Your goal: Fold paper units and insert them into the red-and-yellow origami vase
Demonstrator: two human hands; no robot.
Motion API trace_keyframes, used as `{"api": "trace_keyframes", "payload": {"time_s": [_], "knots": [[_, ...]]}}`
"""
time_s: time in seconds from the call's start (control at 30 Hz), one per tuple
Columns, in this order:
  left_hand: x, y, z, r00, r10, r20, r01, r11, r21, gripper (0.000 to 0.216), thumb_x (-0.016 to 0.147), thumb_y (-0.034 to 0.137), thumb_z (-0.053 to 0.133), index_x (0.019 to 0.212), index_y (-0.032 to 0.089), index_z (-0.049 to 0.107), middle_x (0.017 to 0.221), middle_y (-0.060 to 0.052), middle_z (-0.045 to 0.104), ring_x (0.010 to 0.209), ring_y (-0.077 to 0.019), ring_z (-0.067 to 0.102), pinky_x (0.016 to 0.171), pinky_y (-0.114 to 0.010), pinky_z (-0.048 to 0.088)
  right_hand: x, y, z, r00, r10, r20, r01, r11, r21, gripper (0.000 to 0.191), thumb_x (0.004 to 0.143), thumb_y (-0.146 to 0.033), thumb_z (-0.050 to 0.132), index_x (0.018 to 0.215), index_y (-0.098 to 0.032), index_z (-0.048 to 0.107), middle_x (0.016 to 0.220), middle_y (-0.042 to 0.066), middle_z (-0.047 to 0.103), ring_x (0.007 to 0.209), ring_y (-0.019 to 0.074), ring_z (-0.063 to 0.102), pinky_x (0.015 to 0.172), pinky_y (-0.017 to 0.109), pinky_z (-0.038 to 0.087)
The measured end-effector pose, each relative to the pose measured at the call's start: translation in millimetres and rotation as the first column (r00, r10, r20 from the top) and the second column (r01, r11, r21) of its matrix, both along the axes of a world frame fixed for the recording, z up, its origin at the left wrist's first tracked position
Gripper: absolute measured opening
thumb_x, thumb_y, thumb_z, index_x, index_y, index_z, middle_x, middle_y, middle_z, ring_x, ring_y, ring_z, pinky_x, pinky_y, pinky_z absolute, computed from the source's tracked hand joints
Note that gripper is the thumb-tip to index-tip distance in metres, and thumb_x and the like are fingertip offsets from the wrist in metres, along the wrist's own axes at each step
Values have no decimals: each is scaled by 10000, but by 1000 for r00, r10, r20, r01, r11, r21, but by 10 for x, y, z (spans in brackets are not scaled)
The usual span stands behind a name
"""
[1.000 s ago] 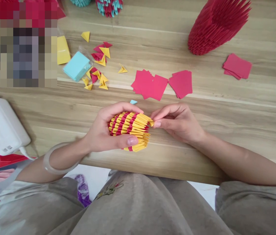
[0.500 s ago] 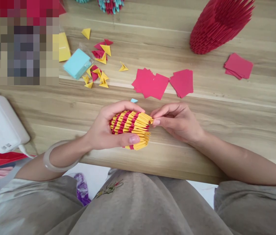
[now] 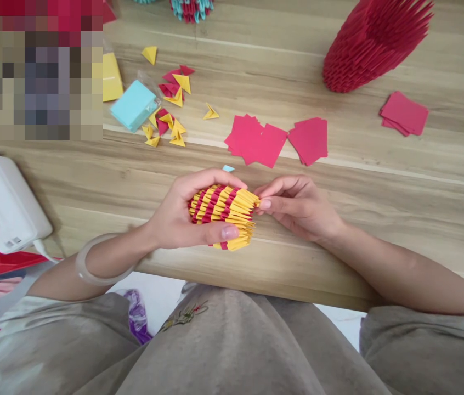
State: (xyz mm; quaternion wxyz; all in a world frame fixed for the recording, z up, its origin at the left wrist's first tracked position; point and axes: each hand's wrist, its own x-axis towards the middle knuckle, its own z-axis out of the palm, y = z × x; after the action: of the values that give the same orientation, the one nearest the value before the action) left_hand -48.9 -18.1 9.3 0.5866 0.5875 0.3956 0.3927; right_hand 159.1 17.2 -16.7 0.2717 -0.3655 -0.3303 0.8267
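My left hand (image 3: 178,216) is wrapped round a yellow and red striped folded-paper model (image 3: 224,215), held just above the near edge of the wooden table (image 3: 339,263). My right hand (image 3: 298,206) pinches the model's pointed yellow tips at its right end with thumb and forefinger. A pale bangle (image 3: 92,263) circles my left wrist. Whether a loose piece sits inside the pinch is hidden.
Loose yellow and red folded triangles (image 3: 170,104) lie by a light blue paper pad (image 3: 134,104). Red paper squares (image 3: 275,141) and a second stack (image 3: 405,113) lie further back. A tall red paper vase (image 3: 369,44) stands far right. A white box (image 3: 4,203) sits left.
The hands and the model have barely moved; the view has shifted slightly, so things on the table sit a little to the right.
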Motion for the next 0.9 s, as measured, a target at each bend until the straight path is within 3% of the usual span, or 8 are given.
{"api": "trace_keyframes", "payload": {"time_s": [0.23,0.47,0.6,0.73,0.9], "knots": [[-14,6,-18,1000,-19,-9,19,1000,-22,438,637,383,797,1025,228,666,826,-48,694,659,-210,658,554,-299,550,7,-4,-23,1000,2,2,-2,999,43,161,589,-253,851,654,-202,712,705,-4,738,610,96,656,657,274,558],[-8,1,-22,996,5,-94,0,998,57,421,673,365,780,1030,185,645,804,-33,684,646,-166,648,541,-244,539,-12,-80,41,979,-153,134,109,951,289,141,597,-257,846,639,-236,714,759,1,748,719,156,706,720,316,602],[3,-7,-36,998,9,-63,-7,999,44,412,680,354,771,1048,216,649,809,-37,690,620,-173,643,512,-258,536,-32,-131,113,966,-222,136,158,914,374,140,596,-251,845,640,-226,714,761,7,750,738,163,713,731,316,616],[16,-24,-59,999,28,-42,-26,999,35,421,672,353,775,1058,231,656,812,-33,697,596,-168,640,485,-256,526,-52,-164,110,948,-276,160,191,893,408,178,581,-287,850,629,-196,705,751,19,749,731,171,716,714,313,619],[8,-34,-113,996,40,-77,-33,996,84,479,673,382,776,1104,223,641,912,-55,709,714,-185,665,576,-268,555,-94,-195,65,941,-303,152,218,884,414,199,614,-315,829,660,-172,699,749,38,745,719,172,711,707,311,607]]}}
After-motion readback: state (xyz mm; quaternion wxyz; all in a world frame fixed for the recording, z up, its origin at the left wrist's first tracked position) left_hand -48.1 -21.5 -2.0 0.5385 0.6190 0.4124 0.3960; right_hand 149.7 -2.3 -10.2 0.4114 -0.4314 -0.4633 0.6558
